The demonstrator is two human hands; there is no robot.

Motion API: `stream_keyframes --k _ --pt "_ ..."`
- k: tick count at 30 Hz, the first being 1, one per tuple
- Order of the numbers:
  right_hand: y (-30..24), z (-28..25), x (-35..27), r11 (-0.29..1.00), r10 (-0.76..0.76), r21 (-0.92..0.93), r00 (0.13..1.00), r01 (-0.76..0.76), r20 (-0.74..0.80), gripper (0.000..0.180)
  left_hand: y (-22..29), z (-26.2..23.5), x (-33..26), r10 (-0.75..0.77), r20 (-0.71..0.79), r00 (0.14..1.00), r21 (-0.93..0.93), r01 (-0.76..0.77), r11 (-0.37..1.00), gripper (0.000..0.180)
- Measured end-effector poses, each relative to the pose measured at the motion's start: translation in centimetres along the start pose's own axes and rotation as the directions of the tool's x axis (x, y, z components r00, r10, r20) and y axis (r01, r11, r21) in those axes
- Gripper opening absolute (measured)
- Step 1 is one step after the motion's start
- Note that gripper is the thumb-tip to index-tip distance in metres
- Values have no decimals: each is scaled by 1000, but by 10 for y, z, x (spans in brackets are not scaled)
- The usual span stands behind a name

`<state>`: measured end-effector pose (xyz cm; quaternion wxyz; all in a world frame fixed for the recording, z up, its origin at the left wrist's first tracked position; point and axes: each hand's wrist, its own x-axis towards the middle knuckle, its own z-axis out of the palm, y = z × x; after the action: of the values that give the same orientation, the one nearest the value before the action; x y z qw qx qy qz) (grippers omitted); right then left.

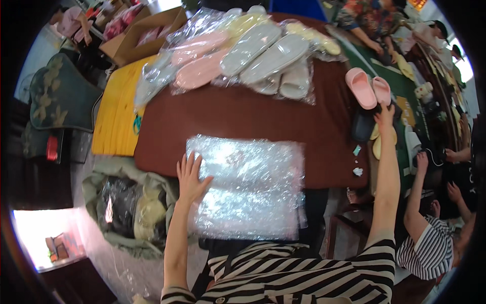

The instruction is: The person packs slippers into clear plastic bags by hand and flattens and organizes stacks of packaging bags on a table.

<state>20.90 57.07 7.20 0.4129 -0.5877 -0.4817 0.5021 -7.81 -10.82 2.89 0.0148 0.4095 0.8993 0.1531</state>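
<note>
A stack of clear, shiny plastic bags (pixel 248 187) lies in front of me, partly on the brown-covered table and overhanging its near edge. My left hand (pixel 191 177) is spread flat on the stack's left edge, holding nothing. Far to the right, my right hand (pixel 385 117) has its fingers closed at the near end of a pink slide slipper (pixel 380 90). Its mate, another pink slipper (pixel 361 88), sits just left of it. Below them is a dark slipper (pixel 361 125), and yellow slippers (pixel 376 144) lie partly behind my right forearm.
Bagged pink, grey and yellow slippers (pixel 243 55) are piled along the brown table's (pixel 243 114) far side. A yellow surface (pixel 119 106) adjoins it on the left, above an open sack (pixel 136 213). Scraps (pixel 358 171) lie at right. Co-workers sit along the green table (pixel 405 91).
</note>
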Motion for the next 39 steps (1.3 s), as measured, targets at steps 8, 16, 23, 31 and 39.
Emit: stream_keyframes --k 8,16,23,31,39 --pt "-64 62 -342 758 -365 102 290 644 885 34 5 1 9 30 -9 1000 -35 -30 999 82" --pt "87 99 -433 160 -154 172 -147 972 977 66 10 5 8 91 -9 996 -4 -91 996 79" --pt "86 81 -422 163 -85 291 -281 943 956 71 6 0 4 107 50 993 16 -108 994 79" --pt "79 64 -417 139 51 492 -502 860 863 64 18 -14 13 130 72 989 124 -139 983 72" --pt "25 152 -317 834 -415 185 369 520 832 21 60 -20 52 191 -68 979 -142 -199 970 42"
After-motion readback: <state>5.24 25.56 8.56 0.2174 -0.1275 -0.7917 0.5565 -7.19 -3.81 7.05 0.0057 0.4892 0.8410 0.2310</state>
